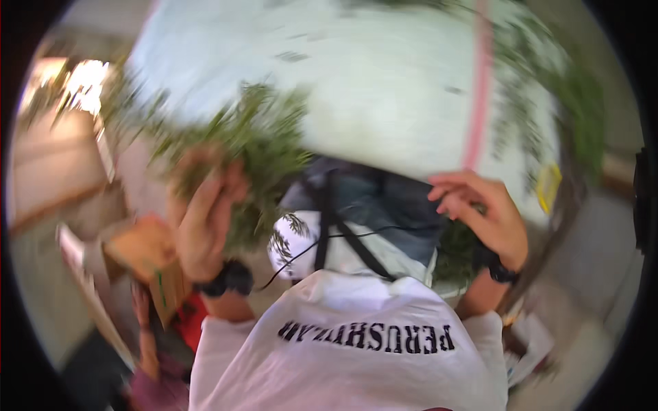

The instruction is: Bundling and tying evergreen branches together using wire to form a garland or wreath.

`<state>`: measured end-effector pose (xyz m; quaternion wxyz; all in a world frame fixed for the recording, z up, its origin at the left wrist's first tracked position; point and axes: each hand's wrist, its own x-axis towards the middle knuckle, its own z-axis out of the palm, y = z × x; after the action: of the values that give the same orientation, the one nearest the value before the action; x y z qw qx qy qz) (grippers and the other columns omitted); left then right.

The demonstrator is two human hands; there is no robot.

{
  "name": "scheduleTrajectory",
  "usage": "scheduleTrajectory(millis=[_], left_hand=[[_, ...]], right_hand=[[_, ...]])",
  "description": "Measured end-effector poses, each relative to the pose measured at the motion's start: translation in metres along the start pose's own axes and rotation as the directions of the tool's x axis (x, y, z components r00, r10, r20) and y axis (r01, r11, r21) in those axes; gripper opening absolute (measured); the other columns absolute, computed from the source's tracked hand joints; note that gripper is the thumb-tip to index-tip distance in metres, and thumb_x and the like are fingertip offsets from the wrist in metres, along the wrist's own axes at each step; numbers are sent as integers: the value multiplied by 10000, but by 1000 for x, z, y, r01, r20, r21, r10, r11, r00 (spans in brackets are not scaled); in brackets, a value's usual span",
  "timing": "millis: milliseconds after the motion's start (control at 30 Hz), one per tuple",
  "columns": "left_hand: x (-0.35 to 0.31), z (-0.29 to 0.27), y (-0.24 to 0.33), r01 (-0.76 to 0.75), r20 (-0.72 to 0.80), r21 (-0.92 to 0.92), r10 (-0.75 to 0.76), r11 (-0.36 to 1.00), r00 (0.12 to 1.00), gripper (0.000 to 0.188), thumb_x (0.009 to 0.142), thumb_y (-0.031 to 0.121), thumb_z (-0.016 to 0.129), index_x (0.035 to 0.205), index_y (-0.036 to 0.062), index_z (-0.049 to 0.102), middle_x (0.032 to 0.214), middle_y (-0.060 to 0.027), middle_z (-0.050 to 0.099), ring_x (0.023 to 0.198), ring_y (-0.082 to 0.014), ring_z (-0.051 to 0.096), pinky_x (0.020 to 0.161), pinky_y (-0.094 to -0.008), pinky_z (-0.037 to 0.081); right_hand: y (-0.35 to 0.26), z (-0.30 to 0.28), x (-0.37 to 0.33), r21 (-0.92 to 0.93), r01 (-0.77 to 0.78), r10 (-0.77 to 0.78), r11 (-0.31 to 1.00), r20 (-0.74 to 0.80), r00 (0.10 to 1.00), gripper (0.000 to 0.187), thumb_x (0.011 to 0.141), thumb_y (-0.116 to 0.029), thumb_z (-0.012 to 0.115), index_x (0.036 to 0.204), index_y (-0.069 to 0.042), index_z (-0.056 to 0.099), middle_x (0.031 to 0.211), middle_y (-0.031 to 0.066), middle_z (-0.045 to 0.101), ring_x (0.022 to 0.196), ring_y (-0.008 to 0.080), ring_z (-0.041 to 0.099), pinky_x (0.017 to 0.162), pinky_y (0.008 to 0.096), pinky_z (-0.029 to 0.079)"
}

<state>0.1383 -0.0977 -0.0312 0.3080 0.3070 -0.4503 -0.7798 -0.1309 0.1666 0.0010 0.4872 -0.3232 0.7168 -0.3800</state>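
Observation:
My left hand (205, 205) is closed around a bunch of leafy green sprigs (264, 130), which spreads over the near left edge of the white table (384, 82). The bunch and the fingers are smeared by motion. Over the table's near edge, right of the middle, is my right hand (483, 212). Its fingers are curled toward the thumb. A bit of green shows by the palm, but what the fingers hold, if anything, is too small to name. Both wrists carry a dark band.
More green sprigs (521, 89) lie along the table's right side, near a red stripe (478, 96). A yellow object (548, 186) sits at the right edge. Cardboard boxes (147, 250) stand lower left, beside another person's arm (145, 335). A dark apron (370, 198) hangs before me.

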Motion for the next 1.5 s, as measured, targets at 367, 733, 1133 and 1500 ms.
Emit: scheduleTrajectory(millis=[367,733,1133,1500], left_hand=[[21,67,-18,-2,398,273,-111,962,910,217,965,25,502,1182,18,499,1056,-111,568,963,-248,549,896,-392,448],[15,86,-32,5,344,228,-85,974,935,121,969,7,511,1083,-29,527,872,-141,598,871,-246,595,851,-402,488],[8,121,-29,10,444,168,-84,986,892,141,957,-5,526,1089,-53,535,856,-138,614,781,-258,660,763,-375,532],[14,182,-24,20,497,103,-69,994,865,207,968,-18,505,1170,-62,518,867,-122,623,783,-213,668,754,-324,545]], right_hand=[[27,-53,-22,-461,-227,-272,858,-782,561,164,952,-87,583,1104,-50,632,692,48,548,486,134,484,475,294,384],[35,-157,14,-904,-156,-633,399,-395,666,255,838,-35,649,1080,-112,679,873,93,590,793,313,605,696,416,484],[-9,-157,-37,-843,-287,-776,456,-534,335,217,831,-25,678,1038,-87,694,921,42,666,719,209,638,644,287,498],[-31,-18,-19,348,622,-182,701,-756,628,206,867,-16,680,1056,51,631,889,113,680,742,162,649,689,274,522]])
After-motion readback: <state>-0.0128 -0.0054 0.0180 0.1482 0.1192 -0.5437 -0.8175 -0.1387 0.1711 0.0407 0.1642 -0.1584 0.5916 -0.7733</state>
